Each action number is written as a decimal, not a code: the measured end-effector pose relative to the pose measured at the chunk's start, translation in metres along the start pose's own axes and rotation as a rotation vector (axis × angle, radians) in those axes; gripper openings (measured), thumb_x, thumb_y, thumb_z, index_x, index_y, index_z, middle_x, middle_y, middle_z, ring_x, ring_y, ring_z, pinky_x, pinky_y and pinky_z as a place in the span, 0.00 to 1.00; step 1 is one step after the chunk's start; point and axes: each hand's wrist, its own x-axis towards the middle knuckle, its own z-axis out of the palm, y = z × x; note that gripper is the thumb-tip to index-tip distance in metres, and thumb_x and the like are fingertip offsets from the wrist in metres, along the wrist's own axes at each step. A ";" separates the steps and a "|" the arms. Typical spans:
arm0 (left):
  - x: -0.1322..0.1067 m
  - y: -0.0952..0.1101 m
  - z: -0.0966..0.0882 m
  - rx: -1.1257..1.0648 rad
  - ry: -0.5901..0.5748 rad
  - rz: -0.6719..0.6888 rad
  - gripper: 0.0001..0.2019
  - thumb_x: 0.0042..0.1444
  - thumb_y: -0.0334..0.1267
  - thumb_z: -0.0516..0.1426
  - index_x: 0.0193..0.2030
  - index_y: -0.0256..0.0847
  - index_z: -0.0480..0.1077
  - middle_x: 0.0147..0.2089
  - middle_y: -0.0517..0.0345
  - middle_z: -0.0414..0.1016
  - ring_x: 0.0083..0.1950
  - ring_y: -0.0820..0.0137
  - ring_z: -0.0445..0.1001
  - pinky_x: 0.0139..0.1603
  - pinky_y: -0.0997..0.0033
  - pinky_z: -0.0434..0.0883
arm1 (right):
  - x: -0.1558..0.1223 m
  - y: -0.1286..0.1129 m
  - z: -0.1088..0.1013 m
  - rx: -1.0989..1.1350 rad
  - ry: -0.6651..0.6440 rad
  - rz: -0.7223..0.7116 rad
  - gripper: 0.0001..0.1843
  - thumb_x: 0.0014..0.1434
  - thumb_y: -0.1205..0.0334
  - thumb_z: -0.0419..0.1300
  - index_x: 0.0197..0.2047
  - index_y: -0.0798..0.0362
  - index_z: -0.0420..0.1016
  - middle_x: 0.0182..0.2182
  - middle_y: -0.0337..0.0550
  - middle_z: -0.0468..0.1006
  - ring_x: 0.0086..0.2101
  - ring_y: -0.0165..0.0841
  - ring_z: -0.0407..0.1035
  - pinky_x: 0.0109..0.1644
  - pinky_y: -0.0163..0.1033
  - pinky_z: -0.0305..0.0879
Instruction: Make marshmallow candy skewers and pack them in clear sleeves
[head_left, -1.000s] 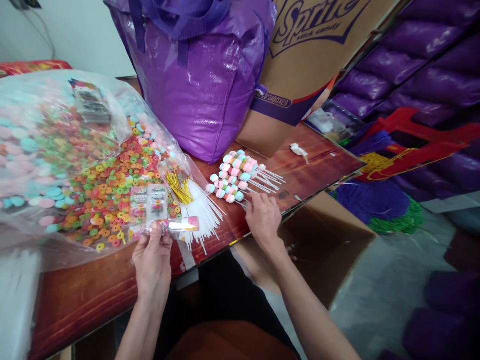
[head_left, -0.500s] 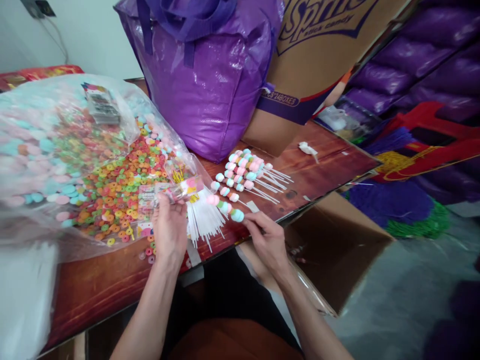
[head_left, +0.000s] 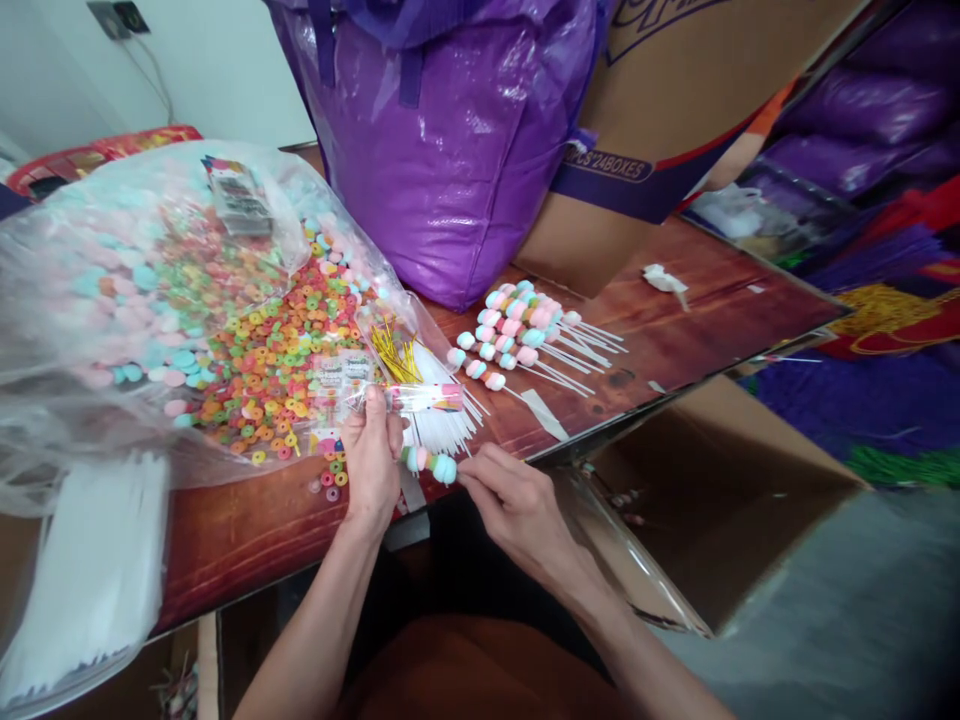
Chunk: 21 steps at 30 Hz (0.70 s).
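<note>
My left hand [head_left: 372,463] is closed on a narrow clear plastic sleeve [head_left: 424,398] with pink print, held out to the right over the table edge. My right hand [head_left: 504,497] pinches the stick of a marshmallow skewer [head_left: 430,462] whose pastel pieces touch the left hand's fingers. Behind them lies a bundle of white sticks [head_left: 442,422] with gold twist ties [head_left: 393,353]. A pile of finished marshmallow skewers [head_left: 517,330] rests on the wooden table [head_left: 675,330] further back.
A big clear bag of coloured ring candies [head_left: 187,320] fills the table's left. A purple bag [head_left: 465,150] and a cardboard carton [head_left: 675,90] stand behind. An open cardboard box [head_left: 697,500] sits below the table's right edge. White bagged sticks [head_left: 82,570] lie at the left.
My right hand took one skewer from the pile and carried it down to the left hand. The left hand lifted the clear sleeve off the table and turned it rightward.
</note>
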 end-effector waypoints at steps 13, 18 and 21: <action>0.002 0.012 -0.017 -0.169 0.113 -0.047 0.20 0.45 0.52 0.70 0.26 0.38 0.71 0.21 0.64 0.70 0.20 0.79 0.65 0.21 0.79 0.62 | -0.001 -0.002 0.026 0.418 0.065 0.188 0.09 0.64 0.65 0.59 0.31 0.52 0.77 0.26 0.37 0.71 0.29 0.30 0.66 0.35 0.35 0.60; 0.016 0.015 -0.039 -0.297 0.241 -0.064 0.20 0.38 0.46 0.74 0.31 0.38 0.73 0.31 0.62 0.77 0.27 0.77 0.72 0.31 0.75 0.69 | -0.003 0.004 0.009 0.498 0.130 0.194 0.08 0.63 0.65 0.61 0.32 0.52 0.79 0.27 0.38 0.74 0.30 0.30 0.68 0.36 0.35 0.62; 0.016 0.012 -0.047 -0.288 0.289 -0.065 0.19 0.38 0.43 0.74 0.31 0.38 0.73 0.31 0.63 0.77 0.28 0.77 0.72 0.33 0.74 0.69 | -0.002 0.004 0.000 0.534 0.218 0.217 0.06 0.62 0.66 0.62 0.33 0.52 0.79 0.29 0.39 0.75 0.31 0.31 0.69 0.37 0.36 0.63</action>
